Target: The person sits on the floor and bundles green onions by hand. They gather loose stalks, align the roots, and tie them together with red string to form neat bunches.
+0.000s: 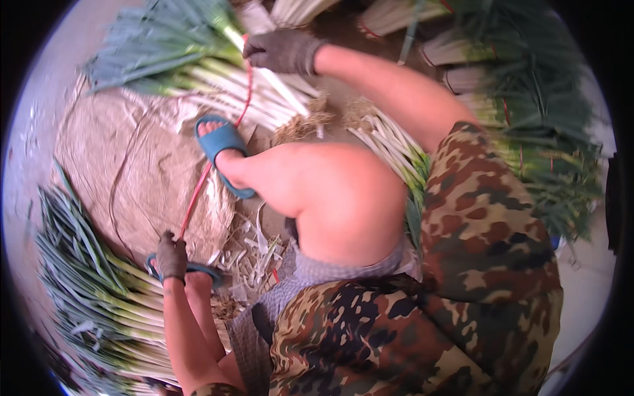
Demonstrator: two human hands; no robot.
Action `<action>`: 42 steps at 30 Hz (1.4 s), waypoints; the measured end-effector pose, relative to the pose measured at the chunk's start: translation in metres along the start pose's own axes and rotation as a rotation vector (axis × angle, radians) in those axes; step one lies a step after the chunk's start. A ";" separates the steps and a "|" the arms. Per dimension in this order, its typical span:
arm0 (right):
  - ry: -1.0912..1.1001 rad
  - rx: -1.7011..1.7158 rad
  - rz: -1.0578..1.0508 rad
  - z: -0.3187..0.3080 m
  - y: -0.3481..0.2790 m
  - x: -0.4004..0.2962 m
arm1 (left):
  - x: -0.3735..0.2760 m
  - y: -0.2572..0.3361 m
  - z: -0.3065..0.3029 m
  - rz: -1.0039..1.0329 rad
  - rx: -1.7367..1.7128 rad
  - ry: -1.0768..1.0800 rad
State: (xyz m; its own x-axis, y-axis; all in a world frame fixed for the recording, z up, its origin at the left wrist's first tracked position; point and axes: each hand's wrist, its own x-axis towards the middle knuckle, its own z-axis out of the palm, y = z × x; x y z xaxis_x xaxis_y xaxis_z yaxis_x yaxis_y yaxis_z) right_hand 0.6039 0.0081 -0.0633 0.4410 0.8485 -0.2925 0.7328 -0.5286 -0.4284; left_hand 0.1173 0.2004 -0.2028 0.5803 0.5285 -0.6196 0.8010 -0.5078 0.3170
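Observation:
My left hand (pixel 172 257), in a dark knit glove, grips a thin red strap (pixel 194 198) near my left foot. The strap runs up behind my right foot, which hides part of it. It reappears over the white stalks of a pile of long green onions (pixel 242 89). Across this pile, my right hand (pixel 282 51), gloved too, pinches the red strap near its upper end. One thick stalk (pixel 285 91) lies over the others just beneath this hand. The onions' roots point toward me, their green leaves away.
A wrinkled tan sack (pixel 143 168) lies on the floor, a thin dark cord across it. More onions (pixel 124 307) lie at lower left, a small bunch (pixel 391 138) beyond my knee. Tied bundles (pixel 515 114) line the right side. Peeled scraps (pixel 255 252) litter the floor between my blue sandals (pixel 225 143).

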 end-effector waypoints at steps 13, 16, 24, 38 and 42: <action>-0.002 0.579 1.205 0.287 0.118 -0.410 | -0.017 0.023 0.009 0.587 0.441 -0.194; 0.092 0.393 1.326 0.302 0.135 -0.389 | -0.050 0.045 -0.008 0.643 0.592 -0.204; 0.233 0.813 0.999 0.344 0.178 -0.363 | -0.115 0.089 -0.050 0.851 0.821 -0.028; 0.487 1.646 0.437 0.003 0.044 -0.417 | -0.242 0.371 -0.098 0.873 -0.477 0.196; 0.381 2.063 0.488 -0.001 0.034 -0.412 | -0.251 0.405 -0.046 0.941 -0.552 -0.203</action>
State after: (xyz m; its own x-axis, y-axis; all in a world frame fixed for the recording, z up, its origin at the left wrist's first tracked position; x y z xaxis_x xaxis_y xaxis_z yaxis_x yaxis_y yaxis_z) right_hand 0.4476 -0.3591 0.0436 0.6176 0.4962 -0.6102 -0.7821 0.3056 -0.5431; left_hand 0.3028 -0.1066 0.1139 0.9970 -0.0558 -0.0534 0.0379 -0.2486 0.9679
